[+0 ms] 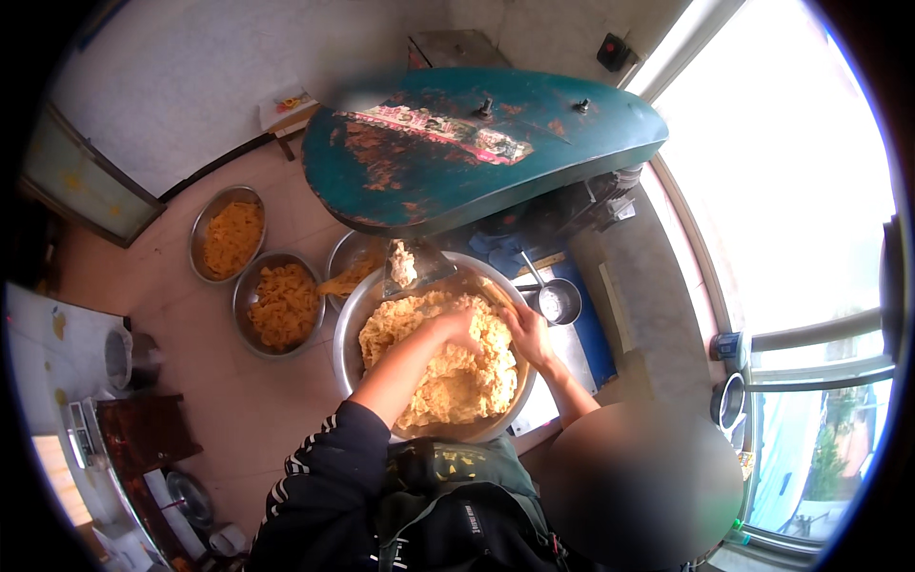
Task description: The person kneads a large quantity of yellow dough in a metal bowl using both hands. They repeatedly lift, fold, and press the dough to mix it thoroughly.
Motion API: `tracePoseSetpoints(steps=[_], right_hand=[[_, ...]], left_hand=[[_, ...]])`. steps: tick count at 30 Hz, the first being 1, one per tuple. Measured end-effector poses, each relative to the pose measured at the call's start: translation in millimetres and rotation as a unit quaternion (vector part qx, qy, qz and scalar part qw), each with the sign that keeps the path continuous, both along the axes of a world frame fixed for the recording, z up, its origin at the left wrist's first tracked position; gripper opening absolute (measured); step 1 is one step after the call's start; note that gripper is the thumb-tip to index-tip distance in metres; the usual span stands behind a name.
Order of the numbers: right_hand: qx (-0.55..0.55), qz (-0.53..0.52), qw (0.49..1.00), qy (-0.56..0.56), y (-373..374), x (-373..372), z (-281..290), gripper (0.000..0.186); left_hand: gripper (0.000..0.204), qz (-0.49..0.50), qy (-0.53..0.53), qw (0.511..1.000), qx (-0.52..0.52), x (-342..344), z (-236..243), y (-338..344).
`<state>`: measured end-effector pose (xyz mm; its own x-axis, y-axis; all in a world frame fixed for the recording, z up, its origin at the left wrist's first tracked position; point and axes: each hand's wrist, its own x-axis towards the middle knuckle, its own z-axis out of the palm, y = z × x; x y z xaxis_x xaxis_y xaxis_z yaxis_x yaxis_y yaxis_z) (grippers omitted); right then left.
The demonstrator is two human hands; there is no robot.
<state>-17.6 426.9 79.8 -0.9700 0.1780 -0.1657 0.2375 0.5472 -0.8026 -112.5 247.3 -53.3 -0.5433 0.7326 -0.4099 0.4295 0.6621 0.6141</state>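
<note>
A large metal bowl (345,334) stands right in front of me, filled with crumbly, yellowish dough (457,386). My left hand (459,329) reaches into the middle of the dough, and its fingers are partly sunk in it or blurred. At the bowl's right inner side is my right hand (526,332), its fingers curled by a long tan piece (496,294) that could be a stick or a strip of dough. Above the bowl's far rim, a metal chute (429,268) carries a pale lump of dough (402,264).
A worn green machine cover (477,153) overhangs the bowl's far side. On the floor to the left are metal bowls of orange-yellow pieces (286,305), (232,238). A small saucepan (558,302) sits at the right. A round blurred shape (639,486) fills the lower right, beside the window.
</note>
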Motion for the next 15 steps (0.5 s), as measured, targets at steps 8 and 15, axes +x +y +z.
tracePoseSetpoints(steps=[8, 15], right_hand=[[-0.036, -0.028, 0.999, -0.017, 18, 27, -21, 0.034], [0.011, 0.047, 0.999, -0.01, 1, 3, 8, 0.033]], left_hand=[[0.054, 0.078, 0.018, 0.99, 0.116, 23, 34, -21], [0.04, 0.105, 0.043, 0.986, 0.125, 45, 84, -39]])
